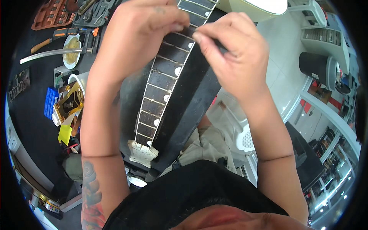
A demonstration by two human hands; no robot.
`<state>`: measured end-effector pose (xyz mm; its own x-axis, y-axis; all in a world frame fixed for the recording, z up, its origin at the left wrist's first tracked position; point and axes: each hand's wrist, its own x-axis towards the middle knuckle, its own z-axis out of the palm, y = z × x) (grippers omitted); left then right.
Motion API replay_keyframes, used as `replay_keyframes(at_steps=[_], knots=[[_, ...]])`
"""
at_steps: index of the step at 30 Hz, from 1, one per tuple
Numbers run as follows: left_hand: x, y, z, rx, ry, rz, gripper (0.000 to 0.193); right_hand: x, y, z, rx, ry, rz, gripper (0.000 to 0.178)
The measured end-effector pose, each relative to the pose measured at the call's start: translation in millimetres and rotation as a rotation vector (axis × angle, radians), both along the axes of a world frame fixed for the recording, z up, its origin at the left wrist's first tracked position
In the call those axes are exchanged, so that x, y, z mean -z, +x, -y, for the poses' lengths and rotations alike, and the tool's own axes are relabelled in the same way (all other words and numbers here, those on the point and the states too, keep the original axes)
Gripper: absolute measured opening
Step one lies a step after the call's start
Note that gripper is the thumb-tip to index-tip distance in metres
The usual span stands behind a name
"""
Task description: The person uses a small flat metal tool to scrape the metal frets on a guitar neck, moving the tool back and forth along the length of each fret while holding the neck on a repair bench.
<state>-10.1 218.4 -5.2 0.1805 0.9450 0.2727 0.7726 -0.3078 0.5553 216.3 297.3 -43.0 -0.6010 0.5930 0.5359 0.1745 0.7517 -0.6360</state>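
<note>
A guitar neck (158,92) with a dark fretboard, metal frets and pale rounded inlays runs away from me, its cream headstock (143,154) at the near end. Brownish specks lie scattered on the fretboard. Over the neck's left edge, my left hand (142,32) is closed, fingers curled down near a fret. My right hand (241,53) pinches thumb and forefinger together at the right edge of the same fret area. Whatever is between the fingertips of either hand is too small or hidden to make out. The cream guitar body (253,8) is partly visible at the far end.
Left on the dark bench are tool cases (51,14), a bar clamp (69,50), a white oval dish (71,57), a white tub (79,81) with gold hardware, and a blue box (50,102). On the right stand a black bin (314,66) and a white plastic chair (235,128).
</note>
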Motion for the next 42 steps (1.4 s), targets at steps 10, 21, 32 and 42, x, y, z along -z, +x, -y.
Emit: replay_keyframes(at_steps=[10, 21, 32, 42], knots=[[14, -8, -6, -0.047, 0.076, 0.101, 0.019, -7, -9, -3, 0.022, 0.027, 0.052, 0.014], [13, -12, -7, -0.042, 0.196, 0.127, 0.018, 1, -17, 0, 0.067, 0.062, 0.014, 0.016], [22, -17, -4, -0.048, 0.212, 0.142, 0.016, -4, -19, 1, 0.058, 0.097, 0.072, 0.012], [24, -20, 7, -0.076, 0.153, 0.205, 0.02, -11, -25, 6, 0.029, 0.076, 0.098, 0.012]])
